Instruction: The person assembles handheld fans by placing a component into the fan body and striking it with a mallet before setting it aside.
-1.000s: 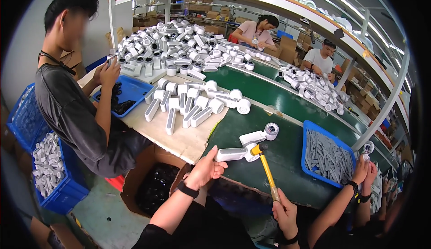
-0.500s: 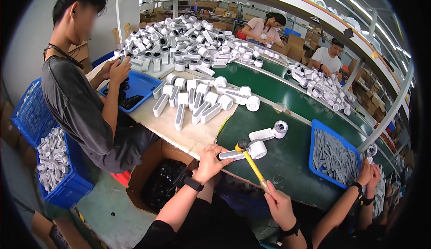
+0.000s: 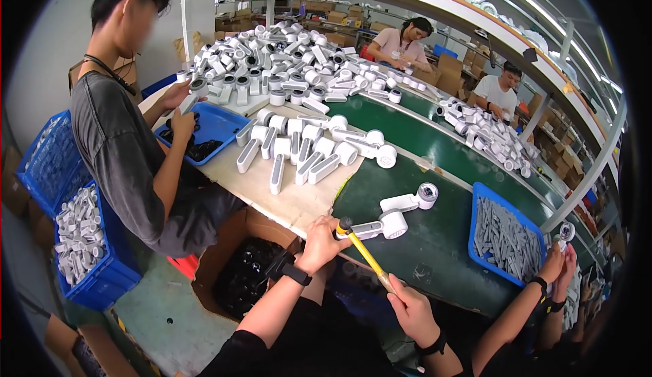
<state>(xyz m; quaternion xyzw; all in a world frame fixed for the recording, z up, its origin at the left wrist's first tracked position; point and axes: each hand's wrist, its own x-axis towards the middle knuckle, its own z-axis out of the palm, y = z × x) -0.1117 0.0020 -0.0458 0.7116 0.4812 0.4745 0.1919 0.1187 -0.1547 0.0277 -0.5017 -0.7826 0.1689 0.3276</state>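
Observation:
My left hand (image 3: 322, 245) grips the handle end of a white device with a grey strip and a round head (image 3: 392, 225), lying on the green table. Its fingers are closed, partly hiding the handle. My right hand (image 3: 415, 314) is wrapped round the wooden end of a hammer (image 3: 367, 255) with a yellow shaft. The dark hammer head is over the device's handle, close to my left fingers; I cannot tell if it touches. Just beyond lies a second white device (image 3: 407, 202), its round end facing up.
Many white devices (image 3: 299, 149) cover the board and table beyond. A blue tray (image 3: 473, 241) of grey strips stands right, near a co-worker's hands (image 3: 559, 265). At left, another person (image 3: 125, 146) works over a blue tray (image 3: 234, 129). Below is a carton (image 3: 204, 278) of black parts.
The hammer has moved left, its head going from the device's neck toward my left hand. My right hand shifted slightly left with it. The person at left has parted their hands.

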